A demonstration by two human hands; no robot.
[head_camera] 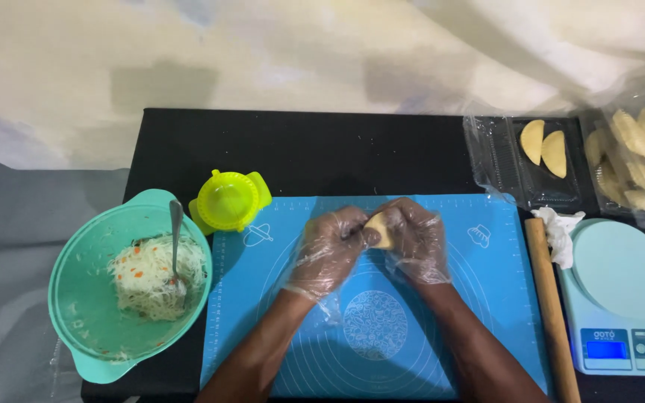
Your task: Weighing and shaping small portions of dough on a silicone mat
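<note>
both forearms come up from the near edge of the blue mat (487, 298) and angle inward, so the hands meet above the mat's far-middle part. the left hand (328, 250), in a loose clear plastic glove, is bent at the wrist with its knuckles up and its fingers (352, 227) curled toward the right. the right hand (416, 239), gloved the same way, mirrors it, fingers folded inward. between them sits a small pale dough piece (380, 229), pinched from both sides by the fingers of each hand and held just above the mat, not lying on it. left of the mat a teal bowl (76, 298) holds shredded filling with a spoon (175, 239) standing in it, and a yellow dumpling press (229, 200) rests at the mat's far-left corner. right of the mat lies a wooden rolling pin (550, 306), then a kitchen scale (621, 298). beyond the mat's far-right corner, clear trays (502, 160) hold folded dumplings (545, 145) on the black bench (322, 149).
</note>
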